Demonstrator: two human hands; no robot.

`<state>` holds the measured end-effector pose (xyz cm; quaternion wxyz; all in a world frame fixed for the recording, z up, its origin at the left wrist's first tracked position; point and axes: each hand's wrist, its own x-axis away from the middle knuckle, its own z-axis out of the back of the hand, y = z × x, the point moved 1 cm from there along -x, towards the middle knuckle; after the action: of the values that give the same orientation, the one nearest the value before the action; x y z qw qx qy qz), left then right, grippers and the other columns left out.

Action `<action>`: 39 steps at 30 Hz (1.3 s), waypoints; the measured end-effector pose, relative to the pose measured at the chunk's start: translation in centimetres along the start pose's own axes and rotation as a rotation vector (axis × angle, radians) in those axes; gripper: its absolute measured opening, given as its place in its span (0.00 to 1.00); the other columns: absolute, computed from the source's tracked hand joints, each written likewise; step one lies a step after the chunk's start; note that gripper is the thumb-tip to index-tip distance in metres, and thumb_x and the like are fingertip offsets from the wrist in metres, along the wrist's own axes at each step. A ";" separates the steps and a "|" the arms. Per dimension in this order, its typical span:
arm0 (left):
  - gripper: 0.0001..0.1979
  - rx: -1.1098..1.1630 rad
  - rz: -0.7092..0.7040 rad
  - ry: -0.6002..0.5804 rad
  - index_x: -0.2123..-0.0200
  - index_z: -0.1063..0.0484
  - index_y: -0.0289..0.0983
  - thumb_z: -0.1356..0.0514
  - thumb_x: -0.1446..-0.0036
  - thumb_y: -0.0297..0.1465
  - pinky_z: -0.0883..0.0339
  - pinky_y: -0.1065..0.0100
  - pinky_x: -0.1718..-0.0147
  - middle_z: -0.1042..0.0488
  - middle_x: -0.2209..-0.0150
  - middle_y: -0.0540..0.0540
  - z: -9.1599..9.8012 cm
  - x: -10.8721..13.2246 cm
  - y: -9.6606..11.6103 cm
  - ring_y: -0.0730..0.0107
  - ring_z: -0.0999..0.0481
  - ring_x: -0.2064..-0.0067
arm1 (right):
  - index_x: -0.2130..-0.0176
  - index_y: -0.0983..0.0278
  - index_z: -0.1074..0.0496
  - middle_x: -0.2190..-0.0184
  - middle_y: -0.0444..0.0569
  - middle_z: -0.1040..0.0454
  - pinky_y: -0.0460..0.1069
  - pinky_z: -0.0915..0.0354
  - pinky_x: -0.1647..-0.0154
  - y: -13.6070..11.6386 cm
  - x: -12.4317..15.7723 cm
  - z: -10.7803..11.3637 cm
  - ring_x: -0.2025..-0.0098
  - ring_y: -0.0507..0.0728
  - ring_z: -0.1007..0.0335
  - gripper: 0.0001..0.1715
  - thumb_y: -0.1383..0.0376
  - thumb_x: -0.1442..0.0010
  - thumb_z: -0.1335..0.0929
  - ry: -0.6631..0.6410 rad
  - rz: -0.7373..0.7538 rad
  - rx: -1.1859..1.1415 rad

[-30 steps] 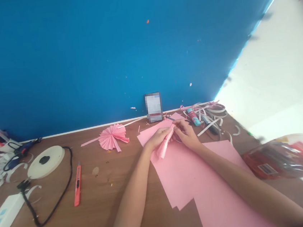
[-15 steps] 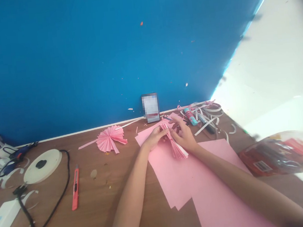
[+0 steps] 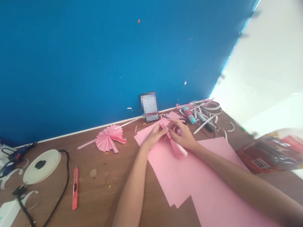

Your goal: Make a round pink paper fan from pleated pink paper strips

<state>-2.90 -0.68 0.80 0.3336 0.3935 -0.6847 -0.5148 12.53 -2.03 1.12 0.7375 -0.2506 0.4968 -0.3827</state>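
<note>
A pleated pink paper fan is pinched at its middle, its folds spreading toward me at the lower end. My left hand is closed on its left side, thumb along the pleats. From the right, my right hand grips the fan near its middle with bent fingers; the fingertips are partly hidden. Beneath both hands lie pink paper sheets. A second pleated pink paper piece, opened out into a rosette with strips sticking out, rests on the table to the left.
A phone leans against the blue wall. Paper strips and a glue stick lie back right. Leftward are a red utility knife, a round white device with black cable, and a power strip. A plastic bag sits right.
The fingers of my right hand have curled in closer against the fan. My left hand keeps its hold, and the view has shifted slightly.
</note>
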 end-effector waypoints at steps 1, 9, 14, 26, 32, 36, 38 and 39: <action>0.18 -0.004 -0.001 0.004 0.66 0.35 0.35 0.37 0.51 0.43 0.42 0.73 0.71 0.33 0.72 0.51 0.0 0.0 0.0 0.78 0.33 0.72 | 0.45 0.60 0.39 0.64 0.47 0.28 0.50 0.35 0.65 0.0 0.0 0.0 0.68 0.53 0.32 0.23 0.66 0.41 0.37 -0.002 0.001 0.002; 0.19 0.019 0.001 0.010 0.65 0.35 0.35 0.41 0.47 0.46 0.42 0.72 0.70 0.34 0.72 0.52 0.1 -0.1 -0.4 0.78 0.34 0.72 | 0.42 0.59 0.41 0.56 0.51 0.30 0.51 0.34 0.64 -0.3 0.0 -0.1 0.65 0.54 0.32 0.26 0.66 0.41 0.37 -0.019 0.015 0.018; 0.19 0.036 -0.008 0.003 0.66 0.36 0.35 0.43 0.46 0.47 0.44 0.73 0.73 0.36 0.73 0.52 0.2 -0.3 -0.6 0.79 0.36 0.74 | 0.41 0.59 0.43 0.56 0.51 0.30 0.51 0.34 0.64 -0.3 0.1 0.0 0.65 0.54 0.33 0.28 0.67 0.40 0.37 -0.054 0.017 0.027; 0.17 -0.015 -0.032 -0.012 0.66 0.36 0.35 0.43 0.45 0.45 0.44 0.72 0.71 0.34 0.73 0.51 0.4 -0.3 -0.9 0.77 0.34 0.72 | 0.45 0.59 0.40 0.61 0.50 0.31 0.51 0.35 0.65 0.1 0.3 -0.2 0.65 0.55 0.34 0.24 0.70 0.42 0.38 -0.032 0.072 0.137; 0.19 -0.010 -0.025 0.042 0.64 0.32 0.34 0.40 0.47 0.45 0.41 0.70 0.65 0.33 0.70 0.50 0.6 -0.5 -1.3 0.75 0.34 0.68 | 0.46 0.59 0.40 0.59 0.51 0.31 0.51 0.35 0.65 0.1 0.3 -0.3 0.64 0.55 0.33 0.24 0.70 0.42 0.39 -0.044 0.089 0.183; 0.18 0.000 -0.023 0.013 0.63 0.32 0.34 0.41 0.47 0.45 0.41 0.69 0.64 0.34 0.71 0.50 0.6 -0.5 -1.3 0.74 0.35 0.68 | 0.46 0.59 0.40 0.57 0.51 0.31 0.51 0.35 0.65 -0.1 0.3 -0.3 0.65 0.55 0.33 0.25 0.71 0.43 0.39 -0.050 0.100 0.185; 0.18 0.000 -0.021 0.000 0.63 0.32 0.34 0.41 0.46 0.45 0.41 0.69 0.64 0.34 0.71 0.50 0.5 -0.5 -1.1 0.74 0.35 0.68 | 0.46 0.59 0.40 0.56 0.50 0.31 0.51 0.35 0.64 -0.1 0.3 -0.3 0.65 0.54 0.33 0.25 0.72 0.43 0.39 -0.053 0.103 0.170; 0.18 -0.002 -0.021 -0.005 0.63 0.32 0.34 0.41 0.46 0.45 0.41 0.69 0.64 0.33 0.70 0.49 0.4 -0.4 -1.1 0.74 0.34 0.68 | 0.47 0.59 0.40 0.56 0.50 0.31 0.51 0.35 0.65 -0.1 0.3 -0.3 0.65 0.54 0.33 0.24 0.72 0.43 0.39 -0.054 0.103 0.163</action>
<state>-2.87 -0.27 -0.39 0.3270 0.3990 -0.6808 -0.5200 12.31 -2.35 0.91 0.7872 -0.1739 0.4562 -0.3768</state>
